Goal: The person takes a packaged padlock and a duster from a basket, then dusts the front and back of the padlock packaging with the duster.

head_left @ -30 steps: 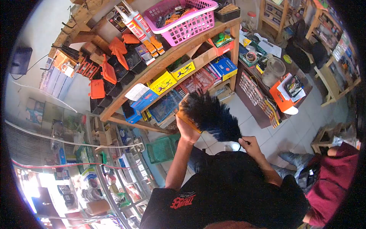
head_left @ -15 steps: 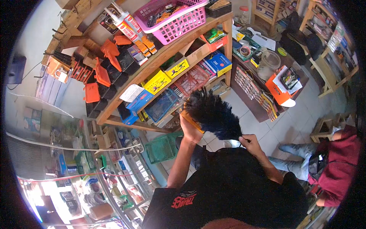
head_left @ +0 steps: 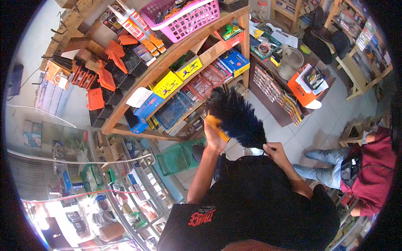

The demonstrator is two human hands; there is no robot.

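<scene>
My right hand is closed on the handle end of a black feather duster. The duster's bristles fan up and to the left, in front of my chest. In my left hand is a flat orange-yellow item, gripped with the fingers around it; its exact kind does not show. The duster's bristles lie against or right beside this item's upper edge, covering part of it.
A wooden shelf ahead carries boxes, orange-lidded bins and a pink basket. At right stands a low table with a clear tub. A person in a maroon top is at far right. Glass shelving runs along the left.
The view has shifted slightly. More of the orange-yellow item's face shows beside the duster, whose bristles have shifted against it. Both hands keep their holds.
</scene>
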